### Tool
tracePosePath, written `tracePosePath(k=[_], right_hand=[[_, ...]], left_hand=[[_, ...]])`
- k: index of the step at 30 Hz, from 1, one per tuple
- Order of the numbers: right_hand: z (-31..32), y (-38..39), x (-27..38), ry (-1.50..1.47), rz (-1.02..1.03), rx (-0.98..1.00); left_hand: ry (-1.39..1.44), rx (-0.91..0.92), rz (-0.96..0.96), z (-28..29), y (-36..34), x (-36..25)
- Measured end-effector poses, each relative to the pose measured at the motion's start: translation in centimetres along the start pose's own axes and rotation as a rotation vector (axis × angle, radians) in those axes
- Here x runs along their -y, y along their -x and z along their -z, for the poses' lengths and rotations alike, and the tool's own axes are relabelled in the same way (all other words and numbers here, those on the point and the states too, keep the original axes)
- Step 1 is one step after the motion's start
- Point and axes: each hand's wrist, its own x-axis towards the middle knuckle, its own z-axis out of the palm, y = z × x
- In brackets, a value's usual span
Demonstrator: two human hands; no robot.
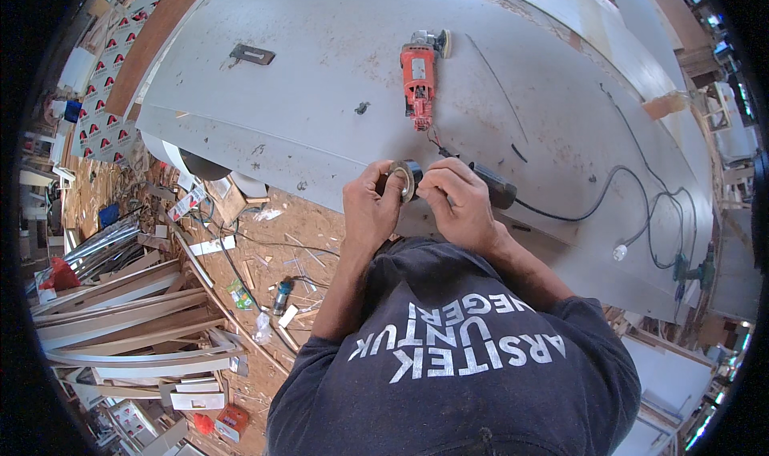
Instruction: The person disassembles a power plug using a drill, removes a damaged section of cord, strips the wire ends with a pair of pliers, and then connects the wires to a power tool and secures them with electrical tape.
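In the head view, your left hand pinches what looks like a roll of dark tape between thumb and fingers, holding it just in front of your chest, over the near edge of the grey tabletop. Your right hand is curled in from the other side, its fingertips bunched together at the roll's right edge; you cannot tell from here whether they have caught a loose end. The relation to watch is from those hands to the thin wires at the bare rear of the red angle grinder: they lie straight ahead of you, just beyond the roll and a little to its right, so your right hand is the nearer one. The grinder's long axis runs almost directly away from you, disc end far, open rear end toward you. The black housing lies off that line, just beyond and to the right of your right hand, its length slanting from the wires down to the right, where the black cord leaves it. Your right hand covers part of its near side, so whether they touch is hidden.
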Motion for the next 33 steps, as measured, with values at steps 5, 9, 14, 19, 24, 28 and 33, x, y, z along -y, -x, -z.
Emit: tracePosePath(k=[5, 9, 14, 19, 24, 28, 33], right_hand=[[0.1, 0.1, 0.8, -0.066, -0.157, 0.007], [0.7, -0.5, 0.6, 0.036, -0.051, -0.024], [1.3, -0.7, 0.4, 0.281, 0.103, 0.053], [1.6, -1.0, -0.2, 0.436, 0.187, 0.146], [2.0, -1.5, -0.9, 0.45, 0.285, 0.146], [3.0, -2.0, 0.0, 0.249, 0.023, 0.096], [3.1, -2.6, 0.3, 0.159, 0.053, 0.166]], left_hand=[[0.029, 0.021, 0.07, 0.2, 0.2, -1.2], [0.0, 0.027, 0.124, 0.3, 0.1, -1.8], [-0.097, 0.034, 0.089, 0.3, 0.1, -1.3], [-0.095, 0.027, 0.057, 0.1, 0.1, -1.1], [-0.109, 0.064, 0.102, 0.2, -0.2, -1.5], [0.043, 0.072, 0.175, 0.5, -0.4, -1.7], [0.052, 0.105, 0.134, 0.4, -0.7, -1.3]])
